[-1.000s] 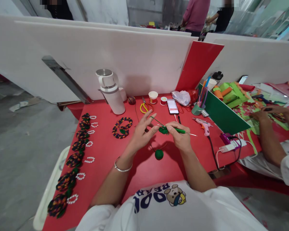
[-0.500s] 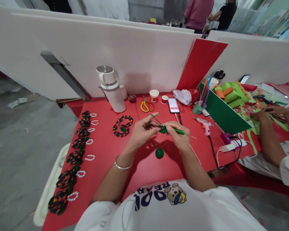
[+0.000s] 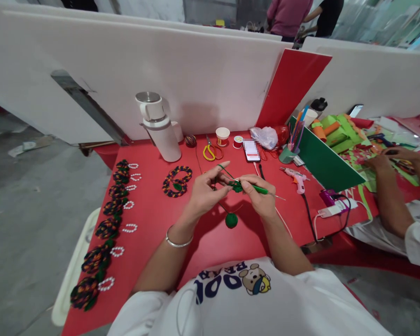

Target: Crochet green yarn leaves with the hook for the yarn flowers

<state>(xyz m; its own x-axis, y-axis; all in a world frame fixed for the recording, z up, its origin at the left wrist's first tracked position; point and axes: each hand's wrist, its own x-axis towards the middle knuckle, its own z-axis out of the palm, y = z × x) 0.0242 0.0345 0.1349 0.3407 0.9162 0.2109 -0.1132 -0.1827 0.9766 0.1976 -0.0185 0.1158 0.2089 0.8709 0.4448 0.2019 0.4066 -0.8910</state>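
Between my hands is a small piece of green crochet (image 3: pixel 235 186). My left hand (image 3: pixel 207 190) pinches its left edge, with green yarn running over the raised index finger. In my right hand (image 3: pixel 259 195) is a crochet hook with a green handle (image 3: pixel 261 190), its metal tip at the crochet piece. A green yarn ball (image 3: pixel 231 220) rests on the red table just below my hands. To the left lies a dark multicoloured braided loop (image 3: pixel 177 182) with a green leaf shape in it.
Coiled dark braids (image 3: pixel 107 227) and white bead rings (image 3: pixel 129 227) line the table's left side. Behind my hands stand a white flask (image 3: pixel 161 135), yellow-handled scissors (image 3: pixel 209 152), a paper cup (image 3: pixel 222 136) and a phone (image 3: pixel 251 151). A pink glue gun (image 3: pixel 296 179) and a co-worker's hands (image 3: pixel 388 161) are at right.
The view has shifted slightly. My hands stay in nearly the same place, with the hook and the green yarn moved only a little at the crochet piece.
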